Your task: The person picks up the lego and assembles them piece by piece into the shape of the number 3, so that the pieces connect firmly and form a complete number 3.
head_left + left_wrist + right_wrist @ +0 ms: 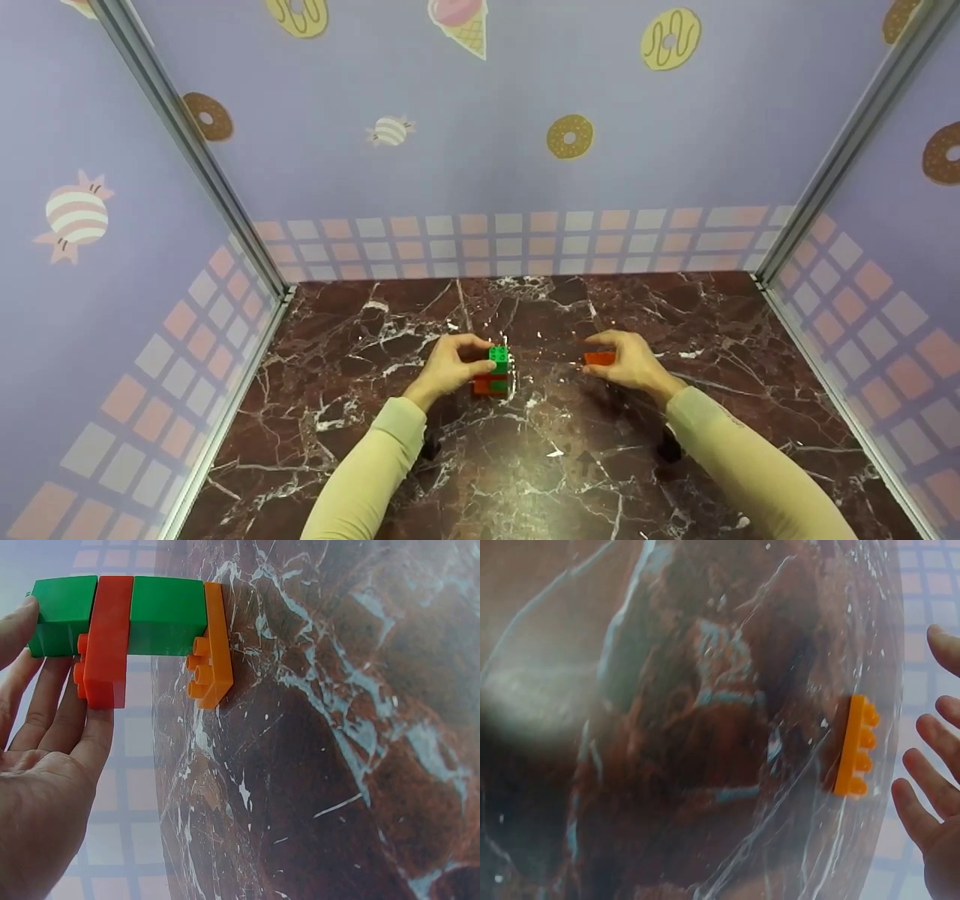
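Observation:
A stack of toy building bricks stands on the table: an orange brick at the bottom, a green brick over it, then a red brick and another green brick on top. My left hand grips the top green brick between thumb and fingers. Lower fingers reach along the red brick's side. To the right, a separate flat orange brick lies with its studs up. My right hand hovers over it, thumb and fingers spread and apart from the brick in the right wrist view.
The table has a dark red marble pattern with white veins. A patterned back wall and two side walls with metal corner posts enclose it.

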`<action>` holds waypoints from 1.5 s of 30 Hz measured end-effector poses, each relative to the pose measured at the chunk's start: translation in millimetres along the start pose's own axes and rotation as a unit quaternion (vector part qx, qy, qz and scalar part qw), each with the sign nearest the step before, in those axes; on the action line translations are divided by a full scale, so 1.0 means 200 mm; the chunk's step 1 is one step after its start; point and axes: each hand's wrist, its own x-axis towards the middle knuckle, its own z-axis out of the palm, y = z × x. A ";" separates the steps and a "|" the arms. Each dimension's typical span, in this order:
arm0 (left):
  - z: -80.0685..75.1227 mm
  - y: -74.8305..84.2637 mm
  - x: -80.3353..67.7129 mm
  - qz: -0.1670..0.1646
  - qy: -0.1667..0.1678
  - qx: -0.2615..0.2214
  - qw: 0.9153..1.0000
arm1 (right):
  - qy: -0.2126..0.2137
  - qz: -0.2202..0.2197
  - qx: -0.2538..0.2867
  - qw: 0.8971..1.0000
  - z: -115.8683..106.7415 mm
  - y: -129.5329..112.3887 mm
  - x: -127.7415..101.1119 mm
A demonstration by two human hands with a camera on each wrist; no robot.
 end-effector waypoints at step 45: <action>0.01 -0.01 -0.01 -0.009 -0.001 -0.015 1.000 | 0.016 -0.053 -0.051 0.997 0.11 0.30 0.03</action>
